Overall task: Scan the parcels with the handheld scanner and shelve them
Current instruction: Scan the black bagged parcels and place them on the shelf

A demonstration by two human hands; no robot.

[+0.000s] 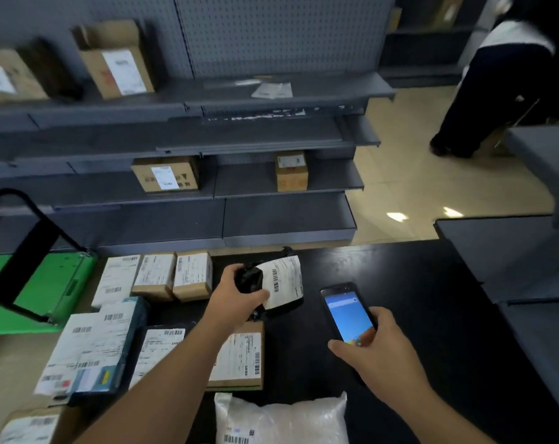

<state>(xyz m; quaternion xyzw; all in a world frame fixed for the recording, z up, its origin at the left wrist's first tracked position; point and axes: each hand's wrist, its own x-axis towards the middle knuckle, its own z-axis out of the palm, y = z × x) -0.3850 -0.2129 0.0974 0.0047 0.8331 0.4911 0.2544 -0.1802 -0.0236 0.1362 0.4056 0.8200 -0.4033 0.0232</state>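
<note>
Grey shelving (271, 129) across the far side, holding a few cardboard boxes (165, 173) with white labels on separate tiers. Black counter (416, 283) below it, near edge toward the camera. Green cart (47, 283) with a black handle at the counter's left edge. Labelled parcels (156, 274) spread over the counter's left half, in rows from the far edge to the near edge. White poly bag (281, 418) with a barcode at the near edge, between the two forearms. Black parcel (271, 283) with a white barcode label, near the middle of the counter, gripped at its left end by the left hand (239, 299), thumb curled over the label's lower corner. Handheld scanner (348, 312), shaped like a phone with a lit blue screen, just right of the black parcel and apart from it, clasped at its lower end by the right hand (377, 344), screen facing up.
</note>
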